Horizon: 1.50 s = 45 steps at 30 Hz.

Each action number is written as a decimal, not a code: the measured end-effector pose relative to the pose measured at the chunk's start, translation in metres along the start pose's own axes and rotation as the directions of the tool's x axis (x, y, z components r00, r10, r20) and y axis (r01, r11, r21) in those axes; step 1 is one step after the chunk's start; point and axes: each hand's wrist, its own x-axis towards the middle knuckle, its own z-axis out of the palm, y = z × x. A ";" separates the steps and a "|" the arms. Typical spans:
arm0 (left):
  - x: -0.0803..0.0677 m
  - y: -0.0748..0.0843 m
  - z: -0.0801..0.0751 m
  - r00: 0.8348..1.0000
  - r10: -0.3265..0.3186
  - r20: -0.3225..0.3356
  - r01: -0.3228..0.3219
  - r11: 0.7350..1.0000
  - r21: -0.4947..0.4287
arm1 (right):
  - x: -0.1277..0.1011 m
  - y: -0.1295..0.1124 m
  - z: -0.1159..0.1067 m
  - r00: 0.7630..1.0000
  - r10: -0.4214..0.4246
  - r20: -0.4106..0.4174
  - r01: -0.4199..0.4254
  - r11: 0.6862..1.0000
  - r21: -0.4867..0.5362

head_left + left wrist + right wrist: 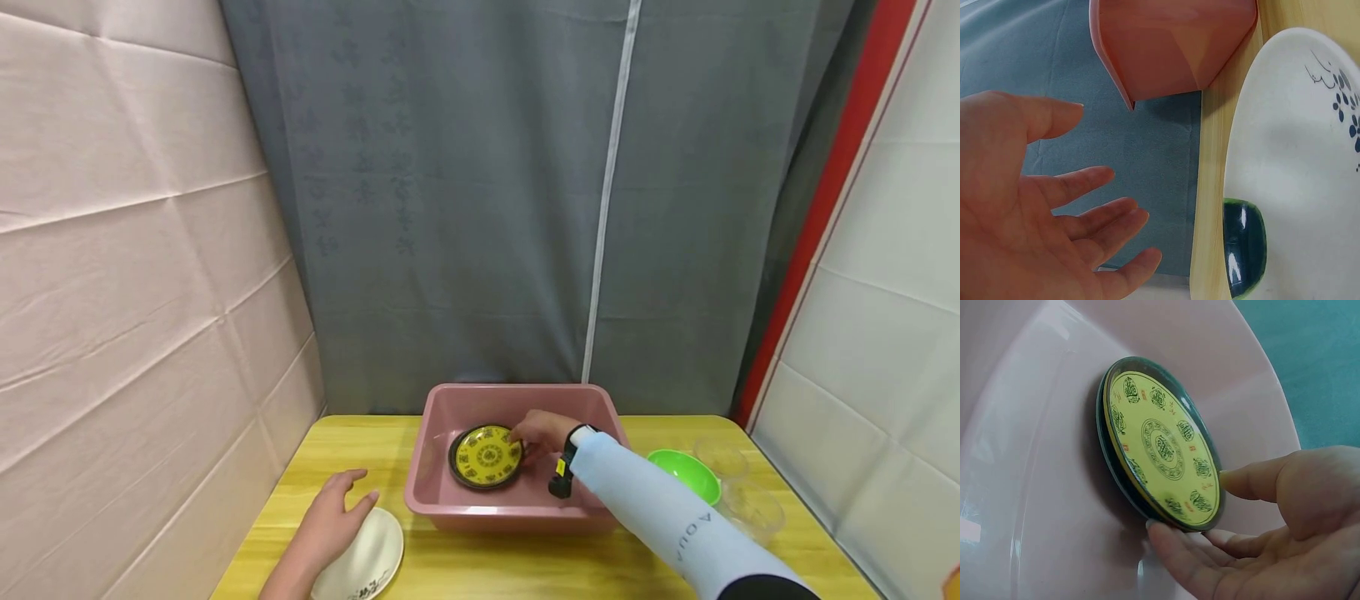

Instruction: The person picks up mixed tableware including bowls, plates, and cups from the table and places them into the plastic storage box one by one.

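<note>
Inside the pink plastic basin (517, 517), a round yellow plate (489, 456) with a dark rim and dark printed emblems lies near the left side. My right hand (543, 431) reaches in from the right and pinches the plate's edge. In the right wrist view, the thumb rests on the rim (1219, 503) while the fingers (1179, 550) curl beneath it. My left hand (330, 525), fingers spread and holding nothing, hovers over a white plate (367, 554). That plate has a dark floral pattern and, in the left wrist view, a dark green patch (1245, 247).
A bright green bowl (686, 473) stands to the right of the basin, partly behind the right sleeve (652, 500). Clear transparent dishes (753, 507) sit beside it. The wooden table (480, 567) backs onto a grey curtain (450, 208), with pale cloth walls at both sides.
</note>
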 end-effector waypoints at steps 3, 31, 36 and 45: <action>-0.001 0.000 -0.001 1.000 -0.001 0.004 0.001 1.000 -0.001 | -0.010 -0.006 0.001 1.000 -0.004 -0.001 0.004 0.999 -0.036; 0.004 0.002 -0.003 0.999 0.002 0.054 -0.001 1.000 -0.002 | -0.043 -0.010 -0.022 0.980 -0.172 -0.103 0.140 0.954 -0.264; 0.004 0.005 -0.004 0.998 0.021 0.056 -0.020 1.000 -0.016 | -0.078 -0.004 -0.039 0.928 -0.305 -0.216 0.230 0.921 -0.314; 0.004 0.003 -0.010 0.997 0.006 0.072 -0.006 1.000 0.005 | -0.144 0.021 -0.072 0.853 -0.374 -0.365 0.285 0.918 -0.275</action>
